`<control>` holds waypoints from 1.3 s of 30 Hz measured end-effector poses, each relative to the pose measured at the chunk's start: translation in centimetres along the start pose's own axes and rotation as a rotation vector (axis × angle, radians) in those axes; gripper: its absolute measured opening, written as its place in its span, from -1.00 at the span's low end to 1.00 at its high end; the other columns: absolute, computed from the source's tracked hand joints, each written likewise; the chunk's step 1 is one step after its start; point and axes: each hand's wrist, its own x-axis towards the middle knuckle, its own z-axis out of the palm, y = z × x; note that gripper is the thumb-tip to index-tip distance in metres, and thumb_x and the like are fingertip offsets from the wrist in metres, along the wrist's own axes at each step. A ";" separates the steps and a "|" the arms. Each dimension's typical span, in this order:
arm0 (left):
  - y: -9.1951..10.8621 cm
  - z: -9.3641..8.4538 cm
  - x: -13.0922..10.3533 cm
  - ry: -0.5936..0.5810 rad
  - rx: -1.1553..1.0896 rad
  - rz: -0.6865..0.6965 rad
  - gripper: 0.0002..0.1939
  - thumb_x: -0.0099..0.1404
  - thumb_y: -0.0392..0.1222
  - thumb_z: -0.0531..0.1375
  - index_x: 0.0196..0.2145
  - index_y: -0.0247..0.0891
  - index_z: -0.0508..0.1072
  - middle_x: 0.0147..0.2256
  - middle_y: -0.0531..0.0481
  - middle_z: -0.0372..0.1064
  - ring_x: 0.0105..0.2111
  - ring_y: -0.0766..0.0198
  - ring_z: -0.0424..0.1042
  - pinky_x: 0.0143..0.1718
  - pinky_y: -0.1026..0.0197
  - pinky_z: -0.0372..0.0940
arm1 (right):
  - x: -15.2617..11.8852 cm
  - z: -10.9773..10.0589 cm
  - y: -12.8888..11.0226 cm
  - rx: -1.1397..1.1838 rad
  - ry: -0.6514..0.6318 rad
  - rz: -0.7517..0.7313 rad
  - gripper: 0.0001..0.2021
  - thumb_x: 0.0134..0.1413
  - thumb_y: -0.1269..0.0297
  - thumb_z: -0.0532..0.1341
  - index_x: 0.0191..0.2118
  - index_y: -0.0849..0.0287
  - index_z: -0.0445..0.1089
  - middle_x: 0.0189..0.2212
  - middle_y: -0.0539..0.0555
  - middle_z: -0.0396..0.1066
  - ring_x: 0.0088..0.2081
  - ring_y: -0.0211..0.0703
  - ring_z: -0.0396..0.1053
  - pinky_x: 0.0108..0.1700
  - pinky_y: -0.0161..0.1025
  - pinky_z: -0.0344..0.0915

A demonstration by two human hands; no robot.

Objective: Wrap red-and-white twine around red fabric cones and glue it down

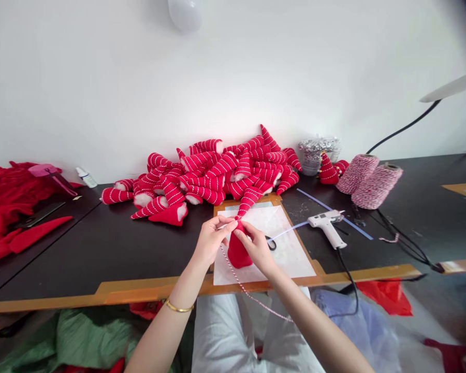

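Note:
A plain red fabric cone (239, 253) stands over the white paper (289, 254), its narrow top pinched between both hands. My left hand (214, 237) grips the tip from the left, fingers pressed together. On the other side, my right hand (257, 246) pinches the cone just below the tip. A red-and-white twisted cord (245, 291) hangs from near my left hand, over the table edge and across my lap. Black-handled scissors (272, 244) lie partly hidden behind my right hand. Just beyond my fingertips rests a striped red cone (250, 199).
Striped stuffed cones (205, 173) are heaped against the wall. A white glue gun (328, 225) with a cable lies right of the paper, near blue sticks (357, 228) and two cord spools (377, 187). Red fabric (15, 197) and a small bottle (86, 177) are at left.

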 end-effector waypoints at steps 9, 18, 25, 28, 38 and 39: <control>-0.3 0.3 0.1 -0.009 -0.008 0.034 -0.69 0.05 0.00 0.45 -0.43 -0.30 0.54 -0.57 0.14 0.32 -0.68 0.50 0.15 -0.72 0.39 0.09 | -0.2 0.1 0.2 -0.002 -0.022 -0.007 -0.63 0.26 0.10 0.21 0.06 0.21 0.46 -0.01 0.14 0.52 0.00 0.02 0.46 0.09 -0.11 0.32; -0.4 -0.2 0.0 0.005 -0.010 0.022 -0.68 0.04 -0.01 0.46 -0.42 -0.32 0.54 -0.44 0.06 0.44 -0.68 0.55 0.16 -0.72 0.42 0.06 | -0.1 -10.3 0.3 -0.508 0.266 -0.029 -0.54 0.29 0.02 0.14 0.12 0.25 0.42 0.12 0.33 0.40 0.11 0.16 0.38 0.10 0.04 0.36; -0.6 0.1 0.2 0.004 -0.046 0.035 -0.68 0.02 -0.03 0.47 -0.42 -0.32 0.54 -0.44 0.06 0.43 -0.68 0.56 0.14 -0.72 0.42 0.05 | -1.2 -21.3 1.8 -1.432 0.348 0.389 -0.49 0.21 0.31 0.22 0.22 0.46 0.27 0.20 0.50 0.25 0.21 0.38 0.21 0.13 0.13 0.25; -0.7 0.2 0.2 0.008 -0.047 0.037 -0.68 0.02 -0.03 0.47 -0.42 -0.32 0.53 -0.45 0.07 0.42 -0.67 0.54 0.16 -0.71 0.41 0.07 | -1.6 -22.3 2.0 -1.497 0.377 0.410 -0.39 0.18 0.28 0.26 0.26 0.49 0.17 0.12 0.53 0.29 0.13 0.33 0.31 0.07 0.03 0.29; -1.1 -0.1 0.1 0.003 -0.040 0.050 -0.70 0.07 -0.02 0.45 -0.40 -0.30 0.54 -0.46 0.09 0.40 -0.67 0.55 0.15 -0.71 0.42 0.06 | -2.2 -27.7 0.2 -1.061 0.373 0.531 -0.83 -0.07 0.26 0.30 -0.35 0.27 0.50 -0.43 0.24 0.49 -0.23 0.23 0.49 -0.14 0.00 0.40; -1.1 -0.1 0.1 0.000 -0.045 0.049 -0.70 0.07 -0.02 0.45 -0.40 -0.30 0.55 -0.46 0.09 0.40 -0.67 0.56 0.14 -0.71 0.42 0.05 | -2.2 -27.8 -0.3 -0.851 0.387 0.532 -0.82 -0.09 0.22 0.30 -0.38 0.23 0.49 -0.46 0.20 0.48 -0.27 0.18 0.50 -0.17 -0.02 0.43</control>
